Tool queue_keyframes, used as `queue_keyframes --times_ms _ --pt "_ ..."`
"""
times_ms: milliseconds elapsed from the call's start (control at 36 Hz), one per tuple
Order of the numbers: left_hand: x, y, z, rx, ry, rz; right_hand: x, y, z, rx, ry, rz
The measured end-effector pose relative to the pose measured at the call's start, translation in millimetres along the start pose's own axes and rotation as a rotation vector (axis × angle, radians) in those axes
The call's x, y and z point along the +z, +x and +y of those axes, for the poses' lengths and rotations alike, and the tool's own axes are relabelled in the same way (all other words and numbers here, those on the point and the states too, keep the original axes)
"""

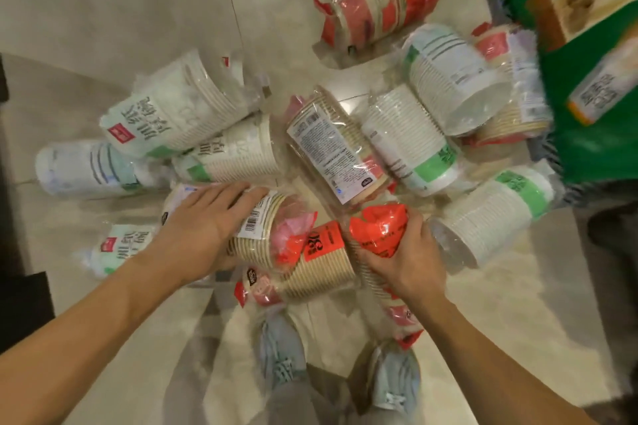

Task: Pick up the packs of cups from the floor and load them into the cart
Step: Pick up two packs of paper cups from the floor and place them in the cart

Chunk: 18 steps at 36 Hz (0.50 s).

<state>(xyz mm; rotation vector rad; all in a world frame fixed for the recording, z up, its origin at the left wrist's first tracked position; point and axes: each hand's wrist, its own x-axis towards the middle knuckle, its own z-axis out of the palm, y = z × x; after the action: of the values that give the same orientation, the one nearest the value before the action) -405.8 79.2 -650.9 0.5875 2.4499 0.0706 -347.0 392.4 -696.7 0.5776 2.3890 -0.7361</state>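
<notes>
Pale tiled floor (pixel 103 3) underfoot, strewn with a dozen or so plastic-wrapped packs of cups (pixel 407 138), lying on their sides, many touching or overlapping. Green cart (pixel 593 134) at the right edge, a few packs pressed against its base. Nearest the body, a red-and-tan pack (pixel 324 262) lying between both hands. Left hand (pixel 203 224) laid palm-down over a tan pack with a barcode label (pixel 262 228), fingers spread along it, thumb side hidden, so grip cannot tell. Right hand (pixel 404 252) clamped around the crumpled red wrapper end (pixel 379 228) of another pack. Pale blue shoes (pixel 283 352) below.
</notes>
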Motion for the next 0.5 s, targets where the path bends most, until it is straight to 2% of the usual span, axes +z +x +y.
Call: queue_keyframes --times_ms 111,222,333,417,500 --pt "-47 -31 20 -0.101 -0.110 0.022 -59 -36 -27 -0.033 0.012 0.042" --pt "-117 -79 38 -0.241 -0.488 0.108 -138 -82 -75 -0.063 0.055 0.075" --pt "-218 -136 52 -0.375 -0.877 0.241 -223 -128 -136 -0.181 0.098 0.122" --pt "-294 -189 51 -0.539 -0.979 0.287 -289 -171 -195 -0.255 0.128 0.147" --pt "-355 -249 43 -0.604 -1.062 0.431 -349 -221 -258 -0.339 0.196 0.179"
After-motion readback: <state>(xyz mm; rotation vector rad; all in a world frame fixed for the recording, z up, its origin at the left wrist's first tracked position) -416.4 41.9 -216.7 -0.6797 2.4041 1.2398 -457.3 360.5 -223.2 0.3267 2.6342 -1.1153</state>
